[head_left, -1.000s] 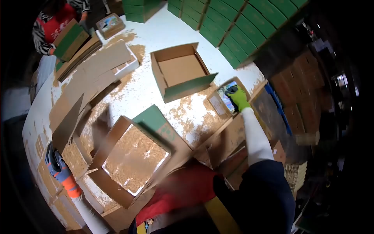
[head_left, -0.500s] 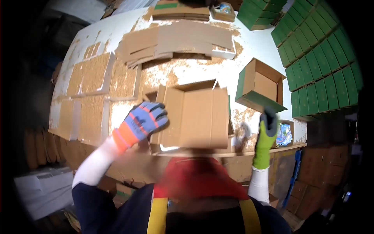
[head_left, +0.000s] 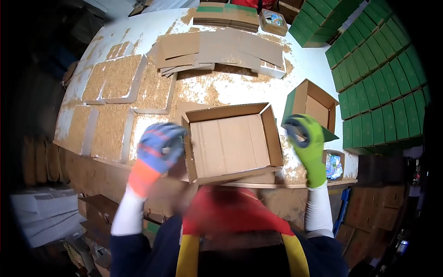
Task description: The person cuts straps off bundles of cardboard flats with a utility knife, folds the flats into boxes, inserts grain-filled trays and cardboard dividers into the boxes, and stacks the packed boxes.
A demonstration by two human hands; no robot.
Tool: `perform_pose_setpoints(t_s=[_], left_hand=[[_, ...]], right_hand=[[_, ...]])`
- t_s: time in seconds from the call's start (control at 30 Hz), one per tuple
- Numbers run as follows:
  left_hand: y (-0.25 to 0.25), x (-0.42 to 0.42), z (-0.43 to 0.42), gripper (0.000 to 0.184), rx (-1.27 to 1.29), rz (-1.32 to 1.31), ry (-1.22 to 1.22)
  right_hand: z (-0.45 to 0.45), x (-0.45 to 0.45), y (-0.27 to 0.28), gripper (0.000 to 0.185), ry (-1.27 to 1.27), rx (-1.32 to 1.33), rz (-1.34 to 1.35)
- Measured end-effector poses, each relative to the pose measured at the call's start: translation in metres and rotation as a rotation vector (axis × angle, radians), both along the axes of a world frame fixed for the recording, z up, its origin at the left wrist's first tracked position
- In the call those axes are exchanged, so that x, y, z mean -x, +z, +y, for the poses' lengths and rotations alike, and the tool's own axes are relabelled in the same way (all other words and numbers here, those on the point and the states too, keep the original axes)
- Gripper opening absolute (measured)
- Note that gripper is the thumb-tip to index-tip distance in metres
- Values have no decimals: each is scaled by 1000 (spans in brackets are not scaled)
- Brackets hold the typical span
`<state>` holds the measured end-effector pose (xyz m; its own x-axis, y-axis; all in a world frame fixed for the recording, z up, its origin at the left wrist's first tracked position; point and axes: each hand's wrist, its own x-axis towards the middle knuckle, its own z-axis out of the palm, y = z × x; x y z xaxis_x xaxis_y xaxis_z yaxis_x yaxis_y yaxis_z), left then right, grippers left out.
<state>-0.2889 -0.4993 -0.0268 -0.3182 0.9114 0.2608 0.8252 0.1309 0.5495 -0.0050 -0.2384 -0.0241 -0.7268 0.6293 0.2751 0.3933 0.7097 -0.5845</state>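
An open brown cardboard box (head_left: 230,143) sits at the table's near edge, its four walls raised around a flat, creased bottom. My left hand (head_left: 159,150), in a blue and orange glove, is beside its left wall. Its fingers are bent and a little blurred, with a gap inside them; contact with the wall is unclear. To the right of the box hovers my right hand (head_left: 305,141) in a yellow-green glove with dark fingertips. Thumb and fingers form a loose curve around nothing. Partly behind it stands a green-sided open box (head_left: 316,104), tilted.
Cardboard sheets (head_left: 221,46) lie across the middle back. White-walled trays (head_left: 138,78) and brown crumbs cover the left side. Rows of green boxes (head_left: 378,92) are stacked at the right. A small box of colourful packets (head_left: 333,165) stands near the right edge.
The cardboard panel that covered the near box is now down, and the box's walls and bottom show. My right hand has shifted left and curled; my left hand has moved slightly.
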Motion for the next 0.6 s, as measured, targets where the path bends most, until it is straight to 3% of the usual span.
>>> perform_pose_setpoints(t_s=[0.03,0.07,0.1,0.17,0.2,0.23,0.27,0.3,0.33,0.4,0.43,0.47,0.53,0.57,0.6], left_hand=[[-26,3,-16,32,-167,-166,209],[-57,3,-27,30,-257,-496,428],[-35,-43,-5,37,-340,-579,557],[-112,-51,11,43,-40,69,41],[-128,-56,12,43,-48,72,26],[-139,-56,16,55,-113,-14,149],[-142,-52,19,67,-177,-94,254],[-139,-56,22,83,-258,-237,456],[-186,-60,23,85,-366,-637,508],[-207,-57,20,72,-265,-1327,495],[-198,-50,18,67,-196,-1560,439],[-186,-46,21,62,-130,-1691,377],[-146,-33,46,56,-59,-1741,239],[-123,-30,71,56,-49,-1713,172],[-119,-24,102,56,-138,-1637,83]], right_hand=[[16,-11,-16,43,-100,360,188],[19,-9,-44,43,-111,357,195],[17,-6,-81,44,-52,526,138],[-6,24,-123,51,301,-9,-39],[-2,34,-134,65,317,12,-332],[4,36,-130,65,297,-5,-321],[5,37,-127,68,38,67,-159],[-4,27,-127,70,-248,145,12],[-26,14,-169,78,-209,-197,-85],[-44,22,-189,89,-214,-199,-195],[-35,27,-162,93,-201,137,-158],[-15,28,-154,93,-251,114,-137],[-5,35,-145,83,-46,1278,531],[13,30,-104,72,-81,1210,527],[31,29,-100,64,-2,1143,832]])
